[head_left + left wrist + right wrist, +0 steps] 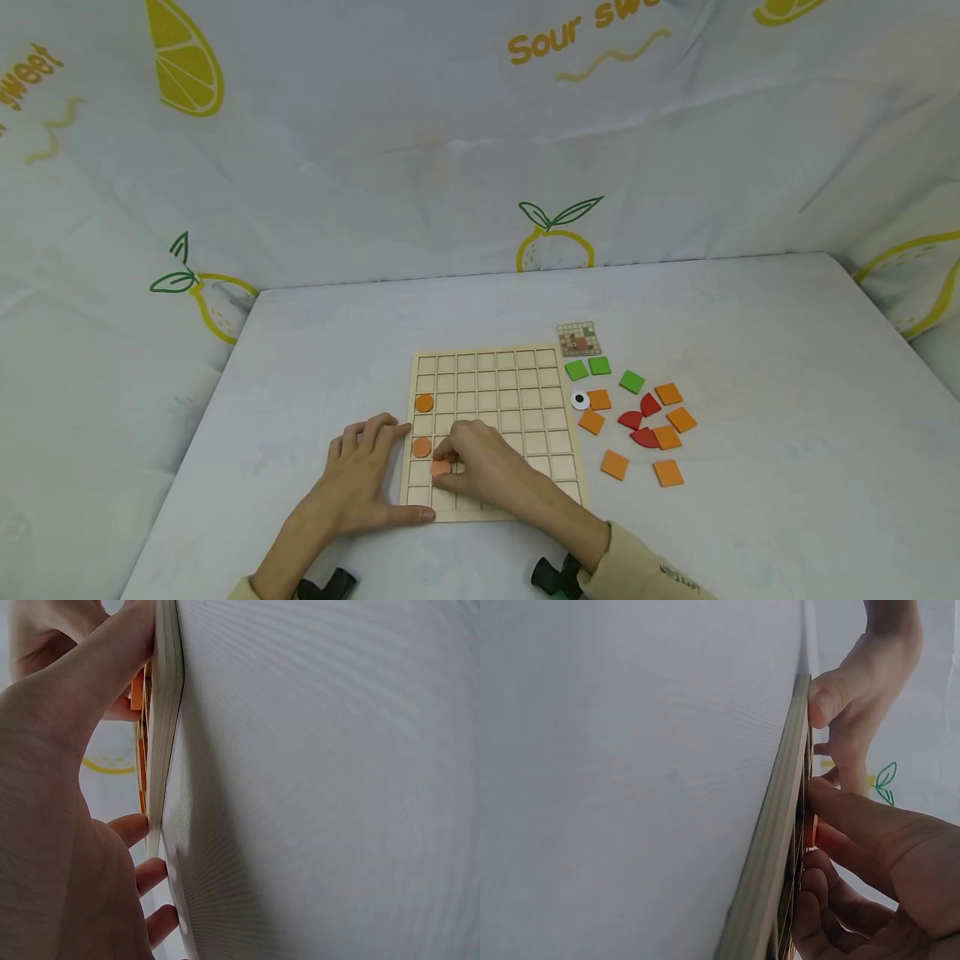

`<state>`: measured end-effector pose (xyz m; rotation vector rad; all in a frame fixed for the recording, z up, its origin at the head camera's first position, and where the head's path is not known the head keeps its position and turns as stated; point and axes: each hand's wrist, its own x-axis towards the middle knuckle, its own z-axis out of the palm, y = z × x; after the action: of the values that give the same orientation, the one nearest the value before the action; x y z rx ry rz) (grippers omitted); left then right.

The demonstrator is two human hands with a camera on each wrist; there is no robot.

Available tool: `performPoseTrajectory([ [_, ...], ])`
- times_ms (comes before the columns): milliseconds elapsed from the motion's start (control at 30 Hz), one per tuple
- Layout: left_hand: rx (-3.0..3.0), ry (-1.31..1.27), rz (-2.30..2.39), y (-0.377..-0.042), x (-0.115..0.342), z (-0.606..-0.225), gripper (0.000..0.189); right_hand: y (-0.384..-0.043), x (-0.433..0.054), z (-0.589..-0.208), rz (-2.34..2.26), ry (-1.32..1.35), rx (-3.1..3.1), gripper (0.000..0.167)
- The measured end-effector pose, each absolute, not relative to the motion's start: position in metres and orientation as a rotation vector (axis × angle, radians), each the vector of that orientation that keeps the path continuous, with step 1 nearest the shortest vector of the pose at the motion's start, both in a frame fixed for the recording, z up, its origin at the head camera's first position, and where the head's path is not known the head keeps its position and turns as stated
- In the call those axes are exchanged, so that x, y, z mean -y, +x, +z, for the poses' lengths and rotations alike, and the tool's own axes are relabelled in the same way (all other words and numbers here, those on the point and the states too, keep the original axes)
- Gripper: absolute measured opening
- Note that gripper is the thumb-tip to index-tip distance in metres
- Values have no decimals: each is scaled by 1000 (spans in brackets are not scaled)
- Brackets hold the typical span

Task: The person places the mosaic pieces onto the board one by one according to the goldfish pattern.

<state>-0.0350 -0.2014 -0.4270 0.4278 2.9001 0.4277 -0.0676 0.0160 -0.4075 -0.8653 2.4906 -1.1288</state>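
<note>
A pale wooden grid board [498,348] lies on the white table. My right hand [487,467] is over its lower left part, thumb and index finger pinching a small orange piece [441,469] at a cell in the second column. In the right wrist view this orange piece [811,830] shows between the fingertips, close over the board. Two round orange discs [424,403] sit in the leftmost column. My left hand [360,479] spreads around the board's near left corner, its thumb at the front edge and its index fingertip at the left edge.
Right of the board lie loose orange squares [615,465], green squares [632,382], red quarter-circle pieces [645,437] and a white eye disc [580,401]. A small pattern card [579,339] lies by the far right corner. Lemon-print cloth [420,167] hangs behind the table.
</note>
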Motion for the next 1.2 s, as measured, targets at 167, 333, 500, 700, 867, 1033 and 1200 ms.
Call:
performPoseTrajectory([
  [167,-2904,432,428,-35,201,-428,110,-67,-17,-407,-1123,-854,-2496,15],
  [333,-2898,428,428,-35,201,-428,109,-66,-17,-407,-1114,-844,-2507,17],
  [500,-2894,426,427,-35,201,-427,109,-65,-19,-407,-1108,-842,-2516,20],
  [700,-2892,431,412,-35,200,-424,111,-64,-22,-404,-1095,-824,-2526,24],
  [867,-2898,435,412,-35,200,-424,110,-62,-29,-401,-1087,-794,-2535,25],
  [1033,-2902,428,412,-35,200,-423,110,-61,-43,-397,-1126,-767,-2531,24],
  [1200,-2899,415,404,-35,199,-424,111,-61,-62,-391,-1114,-672,-2573,24],
])
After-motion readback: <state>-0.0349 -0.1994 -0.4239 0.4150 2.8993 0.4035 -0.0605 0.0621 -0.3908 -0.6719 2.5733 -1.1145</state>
